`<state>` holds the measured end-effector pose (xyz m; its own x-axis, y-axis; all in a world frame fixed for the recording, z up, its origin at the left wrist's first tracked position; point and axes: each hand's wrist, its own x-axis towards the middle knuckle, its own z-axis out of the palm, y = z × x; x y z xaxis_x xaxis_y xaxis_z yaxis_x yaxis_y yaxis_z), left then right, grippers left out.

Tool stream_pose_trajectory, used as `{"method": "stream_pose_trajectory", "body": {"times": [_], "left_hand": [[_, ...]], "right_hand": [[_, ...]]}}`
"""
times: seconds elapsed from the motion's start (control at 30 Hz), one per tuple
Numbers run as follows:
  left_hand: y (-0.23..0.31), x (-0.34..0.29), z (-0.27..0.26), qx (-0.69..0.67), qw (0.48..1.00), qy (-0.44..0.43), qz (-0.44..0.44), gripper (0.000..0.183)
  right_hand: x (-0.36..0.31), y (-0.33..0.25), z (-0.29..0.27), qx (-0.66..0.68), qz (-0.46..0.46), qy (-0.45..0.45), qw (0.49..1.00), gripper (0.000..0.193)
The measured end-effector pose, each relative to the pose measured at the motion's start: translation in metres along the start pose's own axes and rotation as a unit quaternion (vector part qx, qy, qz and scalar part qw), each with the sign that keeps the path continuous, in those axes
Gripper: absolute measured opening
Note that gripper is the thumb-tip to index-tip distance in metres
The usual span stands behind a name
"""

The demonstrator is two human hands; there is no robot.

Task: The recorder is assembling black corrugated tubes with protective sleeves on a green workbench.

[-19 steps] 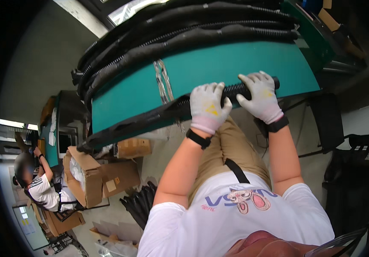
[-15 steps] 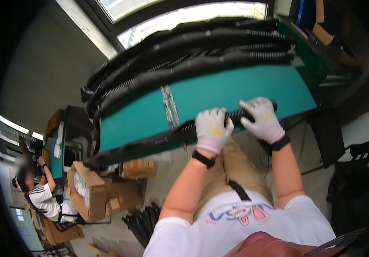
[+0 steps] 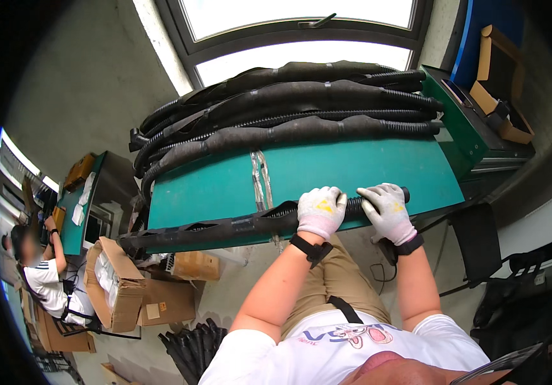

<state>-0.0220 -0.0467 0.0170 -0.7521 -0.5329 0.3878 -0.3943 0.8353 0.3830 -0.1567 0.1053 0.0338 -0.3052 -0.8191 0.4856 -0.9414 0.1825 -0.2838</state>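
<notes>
Holds a long black hose (image 3: pixel 244 224) along the near edge of a green table (image 3: pixel 353 170), with the gloved left hand (image 3: pixel 321 210) curled over it right of its middle and the gloved right hand (image 3: pixel 388 208) curled around it close to its right end. Grips with the two hands near each other, with bumpy ridges in between, but too hidden underneath to tell how tight. Faces a pile of more black hoses (image 3: pixel 269 96) on the far side of the table, with shiny tape (image 3: pixel 258 176) running from front to back, an open brown box (image 3: pixel 132 292) to the left, and another person (image 3: pixel 42 279) in white farther left.
</notes>
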Motion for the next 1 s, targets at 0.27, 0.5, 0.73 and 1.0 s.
{"method": "stream_pose_trajectory", "body": {"times": [0.27,0.5,0.73,1.0], "left_hand": [[0.012,0.012,-0.003,0.039,0.992,-0.066,-0.096,0.027],[0.004,-0.001,-0.001,-0.005,0.999,-0.020,-0.031,0.024],[-0.006,-0.008,-0.011,-0.029,0.998,-0.043,0.048,0.029],[0.007,0.001,-0.008,0.003,0.997,-0.069,-0.036,0.026]], "right_hand": [[-0.004,-0.006,-0.001,-0.017,-0.010,0.022,1.000,0.035],[0.004,-0.007,0.016,-0.005,0.073,0.078,0.994,0.015],[0.001,-0.002,0.006,0.000,0.049,0.035,0.998,0.020],[-0.007,-0.003,-0.003,0.001,0.008,0.015,1.000,0.040]]}}
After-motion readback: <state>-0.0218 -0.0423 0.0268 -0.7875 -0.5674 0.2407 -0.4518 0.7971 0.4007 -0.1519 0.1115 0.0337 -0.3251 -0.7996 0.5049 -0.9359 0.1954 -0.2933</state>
